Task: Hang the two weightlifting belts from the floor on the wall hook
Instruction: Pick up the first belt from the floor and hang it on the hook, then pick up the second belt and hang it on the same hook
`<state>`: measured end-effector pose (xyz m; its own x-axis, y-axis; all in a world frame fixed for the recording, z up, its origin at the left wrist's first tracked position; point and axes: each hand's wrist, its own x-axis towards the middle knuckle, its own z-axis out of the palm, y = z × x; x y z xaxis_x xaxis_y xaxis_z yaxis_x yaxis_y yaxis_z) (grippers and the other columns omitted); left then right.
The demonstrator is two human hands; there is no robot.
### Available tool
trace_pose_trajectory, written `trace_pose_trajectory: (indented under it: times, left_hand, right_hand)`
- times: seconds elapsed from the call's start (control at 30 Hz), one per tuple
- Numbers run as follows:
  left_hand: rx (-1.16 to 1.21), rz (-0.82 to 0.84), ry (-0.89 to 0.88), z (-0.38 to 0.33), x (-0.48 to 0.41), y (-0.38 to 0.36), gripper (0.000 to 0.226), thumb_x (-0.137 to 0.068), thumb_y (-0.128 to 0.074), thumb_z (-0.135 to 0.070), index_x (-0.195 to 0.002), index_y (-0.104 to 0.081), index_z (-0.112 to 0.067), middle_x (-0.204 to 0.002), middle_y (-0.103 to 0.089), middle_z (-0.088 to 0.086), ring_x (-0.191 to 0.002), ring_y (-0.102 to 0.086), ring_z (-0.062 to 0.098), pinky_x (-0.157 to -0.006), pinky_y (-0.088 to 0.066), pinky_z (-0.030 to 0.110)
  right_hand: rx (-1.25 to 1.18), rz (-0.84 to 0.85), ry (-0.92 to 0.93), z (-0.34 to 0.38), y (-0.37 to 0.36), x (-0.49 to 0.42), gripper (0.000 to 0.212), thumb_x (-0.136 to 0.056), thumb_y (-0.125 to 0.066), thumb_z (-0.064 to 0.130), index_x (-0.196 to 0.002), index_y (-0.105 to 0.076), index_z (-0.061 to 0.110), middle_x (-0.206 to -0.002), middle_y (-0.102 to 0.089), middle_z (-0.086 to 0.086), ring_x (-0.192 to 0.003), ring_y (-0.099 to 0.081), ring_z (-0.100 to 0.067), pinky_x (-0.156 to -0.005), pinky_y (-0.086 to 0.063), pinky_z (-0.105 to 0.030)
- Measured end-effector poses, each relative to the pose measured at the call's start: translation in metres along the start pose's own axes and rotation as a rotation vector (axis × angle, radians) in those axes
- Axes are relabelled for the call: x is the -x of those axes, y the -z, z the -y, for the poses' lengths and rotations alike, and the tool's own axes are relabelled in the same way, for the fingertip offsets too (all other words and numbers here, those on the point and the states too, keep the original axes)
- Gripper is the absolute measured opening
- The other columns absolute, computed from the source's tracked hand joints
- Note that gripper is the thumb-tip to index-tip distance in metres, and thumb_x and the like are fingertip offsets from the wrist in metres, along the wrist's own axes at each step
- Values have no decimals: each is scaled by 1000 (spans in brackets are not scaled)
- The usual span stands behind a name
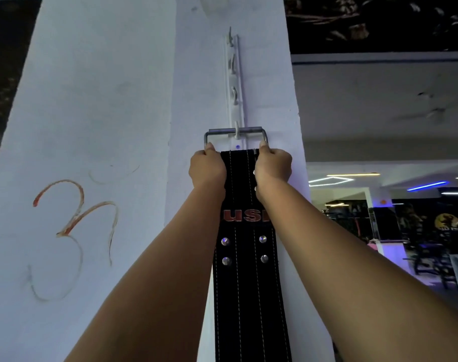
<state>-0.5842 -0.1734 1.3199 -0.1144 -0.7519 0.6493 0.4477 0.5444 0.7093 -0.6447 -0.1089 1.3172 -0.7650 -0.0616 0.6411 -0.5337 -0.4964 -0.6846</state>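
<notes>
On the lowest white hook [237, 133] of the wall rail, the grey metal buckle [235, 131] of the black stitched leather belt [248, 283] hung, just below it the left hand [207, 167] and right hand [272, 168] clamped the belt's top edges.

Single head-worn view, tilted upward along a white pillar.

The camera sat on my head, close to the pillar [105, 105], and faced forward and up along my outstretched forearms toward the hook rail [234, 82]. The wide lens bent the pillar's edges. Ceiling and a dim gym interior filled the right side. No second view was supplied, so nothing overlapped.
</notes>
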Motion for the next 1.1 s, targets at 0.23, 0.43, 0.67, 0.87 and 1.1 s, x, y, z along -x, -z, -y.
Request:
trace_pose_trajectory:
  times: [0.23,0.43,0.67,0.87,1.1]
  left_hand:
    - [-105,48,-72,0,20,19,41,-87,-57,-42,-108,-56,-6,-96,-61,4,-88,-62,25,-79,-55,32]
    - [-389,170,-149,0,63,45,53,-85,-60,-43,-120,-45,-6,-115,-59,10,-105,-60,28,-91,-49,43]
    - [-442,237,-133,15,130,102,59,-85,-60,-41,-131,-41,-9,-134,-51,7,-124,-49,25,-104,-39,44]
    - [-422,258,68,36,196,174,64,-83,-60,-46,-136,-40,-17,-138,-51,3,-124,-50,23,-106,-40,45]
    - [-541,200,319,93,276,288,56,-85,-60,-41,-133,-45,-16,-132,-56,1,-120,-53,21,-103,-43,44]
  right_hand:
    - [48,216,-60,5,29,17,28,-86,-62,29,-66,-56,10,-66,-57,-4,-55,-51,-22,-44,-48,-25]
    - [279,203,46,8,46,61,38,-82,-64,34,-57,-42,17,-58,-42,1,-54,-40,-16,-49,-31,-28]
    - [357,195,114,12,70,144,38,-85,-62,25,-113,-59,0,-101,-64,-7,-91,-59,-23,-75,-55,-19]
    - [418,384,-19,-8,82,231,48,-87,-60,28,-129,-51,7,-132,-57,-10,-124,-52,-20,-94,-38,-23]
    - [532,639,-142,-66,81,355,44,-87,-59,26,-129,-51,12,-134,-55,-7,-121,-54,-19,-91,-38,-22]
